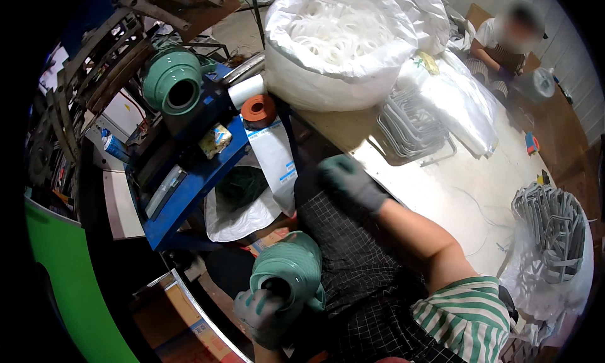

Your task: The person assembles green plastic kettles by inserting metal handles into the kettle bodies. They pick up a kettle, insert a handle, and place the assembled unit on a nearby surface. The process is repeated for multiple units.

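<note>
My left hand [261, 316], in a grey and green work glove, grips the rim of a green plastic jug [291, 265] beside my lap. Its fingers curl at the round dark opening; the jug lies tilted, with a handle partly showing at its lower right. My right hand [348, 181], gloved likewise, is over my knee near the table edge, smeared by motion, so its fingers are unclear. A second green jug [171, 79] rests on the blue machine [200, 193] at the left, opening toward me.
A white sack [328, 86] full of white plastic rings stands on the pale table [428, 205]. Grey bent handles lie in a stack [413, 126] and a bagged bundle [551, 230]. An orange tape roll [258, 111] sits beside a label strip [272, 158]. Another person [507, 45] sits far right.
</note>
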Action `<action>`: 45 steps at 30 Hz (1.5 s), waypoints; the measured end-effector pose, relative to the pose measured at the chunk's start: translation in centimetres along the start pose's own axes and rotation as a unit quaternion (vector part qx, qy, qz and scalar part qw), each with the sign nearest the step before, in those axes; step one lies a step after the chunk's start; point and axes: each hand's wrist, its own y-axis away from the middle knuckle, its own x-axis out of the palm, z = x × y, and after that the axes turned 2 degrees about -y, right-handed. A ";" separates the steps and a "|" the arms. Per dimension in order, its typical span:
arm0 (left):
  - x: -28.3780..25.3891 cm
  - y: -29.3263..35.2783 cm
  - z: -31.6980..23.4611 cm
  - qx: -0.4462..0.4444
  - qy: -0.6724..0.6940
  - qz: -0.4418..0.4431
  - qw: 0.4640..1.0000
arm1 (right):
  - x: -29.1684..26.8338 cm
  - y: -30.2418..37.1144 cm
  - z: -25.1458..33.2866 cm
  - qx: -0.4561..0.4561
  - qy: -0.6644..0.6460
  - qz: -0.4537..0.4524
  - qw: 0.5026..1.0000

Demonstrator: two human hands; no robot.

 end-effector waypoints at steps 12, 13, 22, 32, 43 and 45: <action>2.0 -1.4 -1.9 0.062 -0.034 0.075 0.995 | -19.3 -0.5 5.9 -0.001 0.488 -0.260 0.833; 1.9 -1.0 -1.9 0.062 -0.039 0.073 0.995 | -19.9 -0.7 5.6 -0.025 0.456 -0.292 0.840; 1.4 -0.4 -1.7 0.074 -0.029 0.090 0.993 | -25.1 -3.2 4.8 -0.133 0.178 -0.387 0.895; 2.1 0.3 -2.7 0.060 0.025 0.026 0.998 | -27.6 -3.1 12.7 -0.280 0.078 -0.423 0.858; -0.1 -14.7 -2.2 0.085 -0.061 -0.024 0.994 | -4.2 6.1 18.1 -0.374 -0.007 -0.149 0.915; 0.3 -17.0 -3.8 0.153 -0.092 -0.049 0.983 | 1.8 8.0 17.8 -0.245 -0.135 -0.054 0.959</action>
